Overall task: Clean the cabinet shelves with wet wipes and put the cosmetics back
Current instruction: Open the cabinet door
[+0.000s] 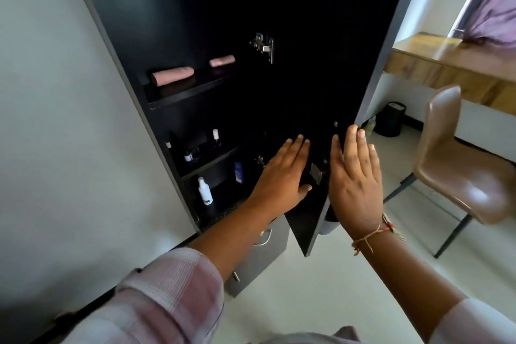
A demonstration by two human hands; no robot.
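Note:
A tall dark cabinet stands open, its door (329,64) swung out toward me. My left hand (282,176) lies flat with straight fingers on the door's inner face. My right hand (356,176) is held flat at the door's outer edge, fingers straight. Neither hand holds anything. Two pink rolled towels (173,75) lie on the upper shelf (184,95). Small cosmetic bottles (215,135) stand on the middle shelf (209,160). A white spray bottle (205,191) and a blue tube (238,172) stand at the bottom. No wet wipe is in view.
Grey drawers (262,257) with metal handles sit below the cabinet. A brown chair (463,173) stands to the right, under a wooden desk (452,64). A black bin (391,119) stands by the far wall. A white wall (55,120) borders the cabinet's left side.

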